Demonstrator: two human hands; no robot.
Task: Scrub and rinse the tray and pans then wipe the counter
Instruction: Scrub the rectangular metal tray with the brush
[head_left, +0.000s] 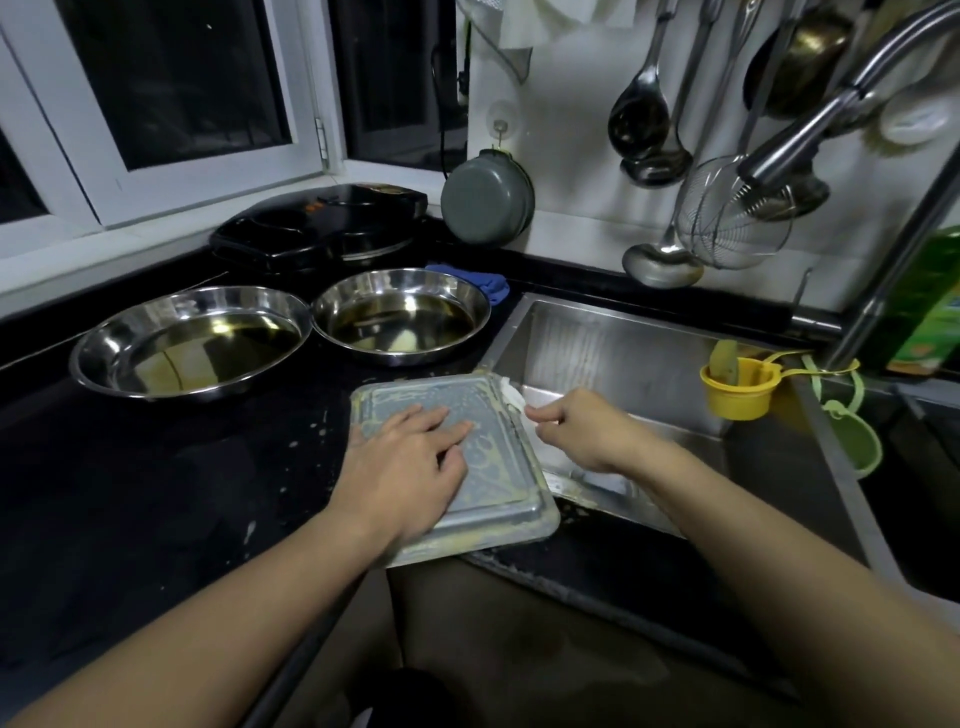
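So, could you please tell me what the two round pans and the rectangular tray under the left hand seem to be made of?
The two round pans look like polished stainless steel: mirror-bright walls reflecting the room. The tray looks like duller, matte grey metal, possibly aluminium, smeared with yellowish residue; the film leaves its finish uncertain.

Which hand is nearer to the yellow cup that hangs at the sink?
The right hand. It is over the sink's edge, left of the yellow cup. The left hand rests on the tray, farther left.

A rectangular metal tray (498, 467), smeared with yellowish residue, lies on the black tabletop (156, 493), its corner overhanging the sink. Two round steel pans (189, 343) (401, 315) sit side by side behind it, oily liquid pooled inside.
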